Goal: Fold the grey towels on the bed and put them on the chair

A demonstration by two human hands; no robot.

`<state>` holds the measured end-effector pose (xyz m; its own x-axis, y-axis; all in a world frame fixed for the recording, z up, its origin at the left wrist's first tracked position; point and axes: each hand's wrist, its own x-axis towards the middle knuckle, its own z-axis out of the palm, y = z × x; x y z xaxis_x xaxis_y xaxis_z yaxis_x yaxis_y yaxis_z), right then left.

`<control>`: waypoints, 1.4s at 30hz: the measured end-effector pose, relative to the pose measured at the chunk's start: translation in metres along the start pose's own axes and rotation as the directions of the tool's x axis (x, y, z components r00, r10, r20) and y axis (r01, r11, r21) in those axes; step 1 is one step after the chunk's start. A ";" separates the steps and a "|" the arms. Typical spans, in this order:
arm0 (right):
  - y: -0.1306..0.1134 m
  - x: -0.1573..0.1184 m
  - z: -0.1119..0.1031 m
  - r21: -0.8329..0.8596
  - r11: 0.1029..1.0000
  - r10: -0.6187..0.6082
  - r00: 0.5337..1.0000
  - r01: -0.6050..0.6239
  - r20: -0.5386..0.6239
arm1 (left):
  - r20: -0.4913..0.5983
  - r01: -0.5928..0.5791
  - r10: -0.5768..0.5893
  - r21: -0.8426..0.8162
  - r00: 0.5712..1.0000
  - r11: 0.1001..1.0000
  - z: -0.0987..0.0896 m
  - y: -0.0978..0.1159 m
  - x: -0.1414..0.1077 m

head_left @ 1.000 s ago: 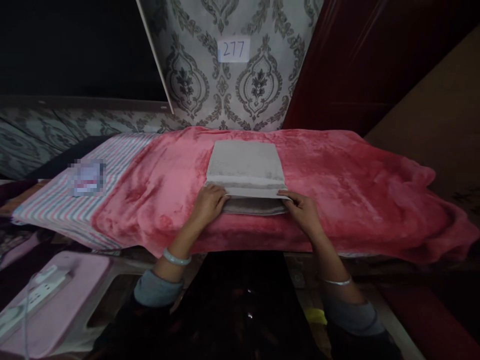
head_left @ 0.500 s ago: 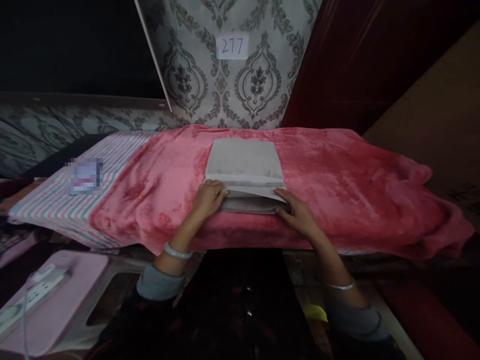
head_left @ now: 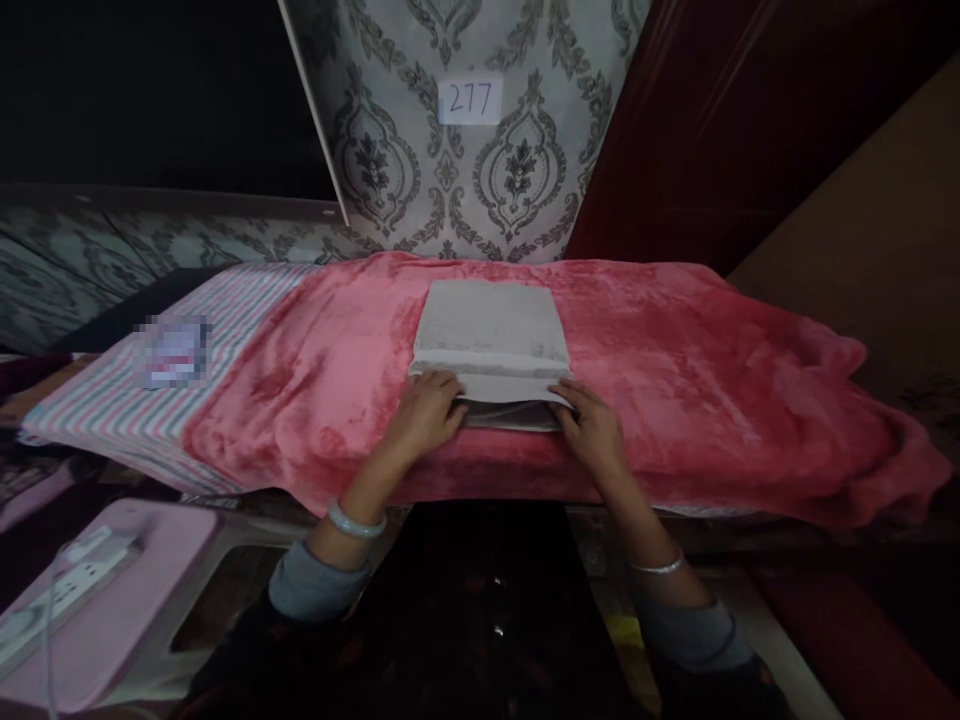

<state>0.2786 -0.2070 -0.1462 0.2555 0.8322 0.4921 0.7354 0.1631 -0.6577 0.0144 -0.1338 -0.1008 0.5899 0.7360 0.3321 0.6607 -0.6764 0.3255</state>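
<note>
A folded grey towel [head_left: 491, 335] is laid mid-length on the pink fleece blanket [head_left: 697, 400], near its front edge. Its upper flap [head_left: 495, 388] is held at both corners by the left hand [head_left: 426, 420] and right hand [head_left: 591, 430], fingers closed narrowly on the cloth, edge level between them.

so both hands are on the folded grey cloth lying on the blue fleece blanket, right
Not quite: the blanket is pinkish red, not blue, as the head view shows. The rest stands: the left hand and right hand are on the folded grey cloth lying on it.
</note>
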 end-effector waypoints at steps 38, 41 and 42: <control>0.011 -0.005 -0.004 -0.227 0.969 0.120 0.990 -0.101 0.072 | 0.037 0.360 -0.369 0.149 0.928 0.921 -0.002 -0.034 -0.028; 0.014 -0.005 -0.005 -0.236 0.970 0.071 0.995 -0.051 0.074 | 0.065 0.312 -0.324 0.153 0.944 0.938 -0.003 -0.037 -0.028; 0.015 -0.004 -0.005 -0.248 0.968 0.056 0.995 -0.034 0.086 | 0.075 0.296 -0.310 0.156 0.948 0.942 -0.004 -0.038 -0.028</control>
<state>0.2922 -0.2107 -0.1551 0.2419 0.8824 0.4036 0.8591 -0.0014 -0.5118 -0.0290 -0.1286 -0.1191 0.3895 0.9092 0.1473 0.8695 -0.4157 0.2666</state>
